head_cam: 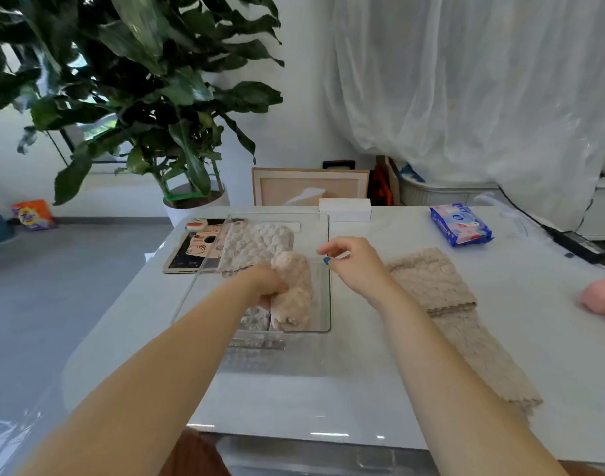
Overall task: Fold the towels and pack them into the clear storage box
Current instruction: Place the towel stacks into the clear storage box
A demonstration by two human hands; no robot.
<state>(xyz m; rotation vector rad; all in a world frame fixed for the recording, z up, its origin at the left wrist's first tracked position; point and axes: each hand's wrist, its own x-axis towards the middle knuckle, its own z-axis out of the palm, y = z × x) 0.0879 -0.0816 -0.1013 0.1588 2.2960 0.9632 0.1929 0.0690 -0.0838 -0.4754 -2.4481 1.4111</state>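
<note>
The left hand (266, 281) has its fingers clamped on a rolled pink towel (292, 292) inside the clear storage box (323, 269) on the table (328, 389). The right hand (354, 266) hovers over the box's right rim, fingers loosely apart, holding nothing. A beige towel (442, 286) lies flat just right of those fingers.

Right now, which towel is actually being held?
The pinkish rolled towel, gripped by the left hand inside the clear box; the beige towel lies untouched outside.

White table (363, 389), clear storage box (323, 304), beige towel (442, 286)
</note>
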